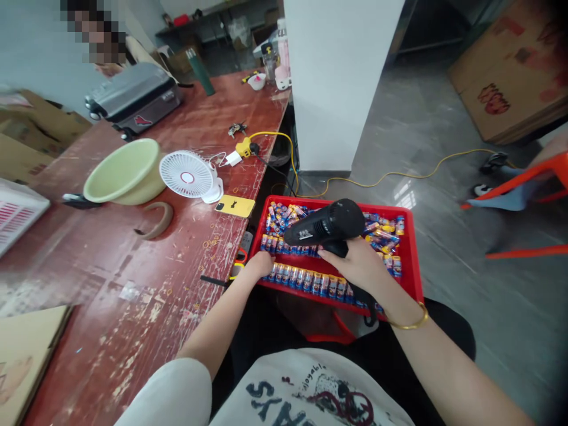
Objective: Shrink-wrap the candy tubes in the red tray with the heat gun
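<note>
A red plastic tray (412, 254) rests across my lap. Small blue-and-yellow capped tubes fill it; one tight row (306, 280) stands along the near side, another runs behind it, and loose ones (384, 236) lie farther back. My right hand (361, 266) grips the handle of a black hair dryer (326, 223), whose nozzle points left over the tray. One fingertip of that hand reaches down by the back row. At the left end of the rows, my left hand (261, 264) is closed with curled fingers; what it grips is hidden.
Left of the tray, a worn red table (177, 284) holds a yellow phone (235, 206), white fan (189, 174), green basin (126, 171) and tape roll (157, 222). A yellow cable (390, 173) crosses the floor. A white pillar (332, 89) stands ahead; a person's foot shows right.
</note>
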`<state>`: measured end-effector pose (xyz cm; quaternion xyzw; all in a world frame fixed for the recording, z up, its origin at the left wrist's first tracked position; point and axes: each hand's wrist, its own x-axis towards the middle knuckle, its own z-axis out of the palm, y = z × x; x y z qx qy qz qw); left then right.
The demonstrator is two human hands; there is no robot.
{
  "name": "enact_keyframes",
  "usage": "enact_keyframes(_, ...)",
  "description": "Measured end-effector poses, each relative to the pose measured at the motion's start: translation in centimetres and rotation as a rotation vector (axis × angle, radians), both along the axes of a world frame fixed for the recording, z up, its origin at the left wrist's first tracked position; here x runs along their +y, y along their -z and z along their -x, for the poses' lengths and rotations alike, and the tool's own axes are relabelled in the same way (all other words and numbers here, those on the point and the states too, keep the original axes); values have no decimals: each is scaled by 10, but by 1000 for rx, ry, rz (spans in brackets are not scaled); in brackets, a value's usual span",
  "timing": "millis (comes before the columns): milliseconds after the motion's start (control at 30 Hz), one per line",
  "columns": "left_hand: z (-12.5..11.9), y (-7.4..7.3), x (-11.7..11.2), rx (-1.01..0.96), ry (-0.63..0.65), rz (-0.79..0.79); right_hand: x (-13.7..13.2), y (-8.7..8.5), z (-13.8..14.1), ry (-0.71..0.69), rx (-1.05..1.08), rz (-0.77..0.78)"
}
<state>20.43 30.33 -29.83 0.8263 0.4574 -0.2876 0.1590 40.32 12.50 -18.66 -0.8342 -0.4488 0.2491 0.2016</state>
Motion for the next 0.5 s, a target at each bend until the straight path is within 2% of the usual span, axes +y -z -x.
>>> enact_keyframes(133, 10, -12, -19, -35, -27, -2, 13, -6, 11, -38, -3, 15)
enact_keyframes(267, 9, -8, -12, -84, -129, -45, 7, -8, 16, -41, -19, 38)
enact_keyframes(333, -8, 4, -5, -81, -192, -57, -5, -6, 12, 4, -48, 63)
enact_keyframes(400, -34, 22, -4, -57, -259, -62, -25, -1, 3, 65, -67, 85)
enact_keyframes(500, -80, 52, -21, -17, -365, -45, -65, 9, -17, 163, -65, 0)
